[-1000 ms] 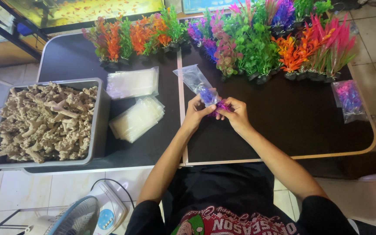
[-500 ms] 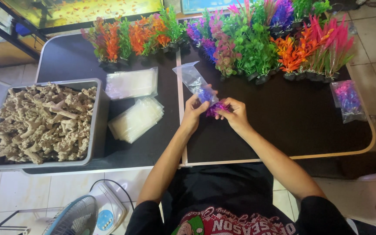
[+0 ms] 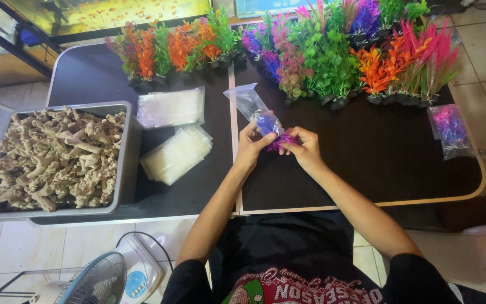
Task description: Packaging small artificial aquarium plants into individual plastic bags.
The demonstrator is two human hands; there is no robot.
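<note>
Tiled floor (image 3: 40,247) below, pale and worn, with two dark tables pushed edge to edge across the middle: left table (image 3: 85,73) and right table (image 3: 400,157), seam running straight toward the viewer. Beyond the far edge, a long fish tank (image 3: 113,11) glowing yellow-green. Along the back of both tables, a dense row of artificial aquarium plants (image 3: 333,56) in green, orange, pink and purple, each on a dark base. At left, a grey tub (image 3: 127,152) heaped with pale branching coral pieces (image 3: 57,157). Beside the tub, two stacks of clear plastic bags (image 3: 175,152), one flat, one fanned. Low at left, a small fan (image 3: 99,281) on the floor. Far right on the table, one filled bag of pink plant (image 3: 450,129), well apart from the hands. Just right of the seam, both hands meeting over the tabletop: left hand (image 3: 251,143) pinching the mouth of a clear bag (image 3: 251,104), right hand (image 3: 305,147) with fingers closed around a purple plant (image 3: 281,139). Bag's long axis slanting up and away to the left from the hands, closed end farthest off, mouth at the thumbs. Plant half inside, tip toward that far end, base at the right fingers; both hands touching it, right one directly behind it along the slant.
</note>
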